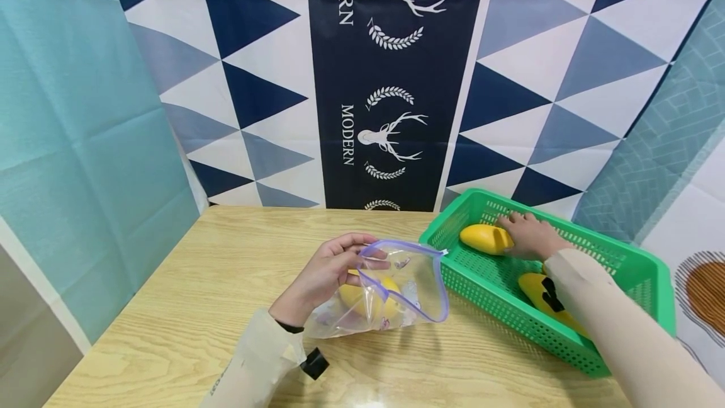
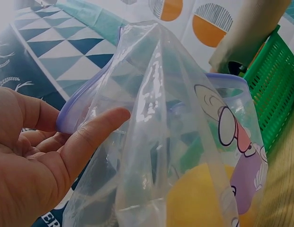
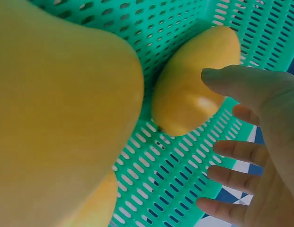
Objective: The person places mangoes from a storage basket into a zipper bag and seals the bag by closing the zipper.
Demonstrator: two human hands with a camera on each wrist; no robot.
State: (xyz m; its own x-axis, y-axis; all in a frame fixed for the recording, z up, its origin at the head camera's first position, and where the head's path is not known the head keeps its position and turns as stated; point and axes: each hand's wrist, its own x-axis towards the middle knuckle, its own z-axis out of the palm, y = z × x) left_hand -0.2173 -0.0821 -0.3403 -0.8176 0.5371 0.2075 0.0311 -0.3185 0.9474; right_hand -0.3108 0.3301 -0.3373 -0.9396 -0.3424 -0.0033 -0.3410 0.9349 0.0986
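My left hand [image 1: 331, 266] holds a clear zip bag [image 2: 142, 156] by its purple-edged rim, with the bag's mouth spread wide. Inside the bag, low down, lies a yellow mango [image 2: 199, 196], partly seen through printed plastic. Over the green basket [image 1: 527, 332] reaches my right hand [image 1: 532, 235], its fingers [image 3: 239, 179] apart and nothing gripped. In the right wrist view its thumb overlaps one mango [image 3: 189, 90]; whether it touches cannot be told. Another mango [image 1: 538, 288] lies nearer in the basket, partly hidden by the right forearm.
The basket stands at the right of the wooden table [image 1: 187, 307], its perforated walls rising around the mangoes. A patterned cloth [image 1: 260, 80] hangs behind the table, and a teal cloth [image 1: 85, 112] hangs on the left.
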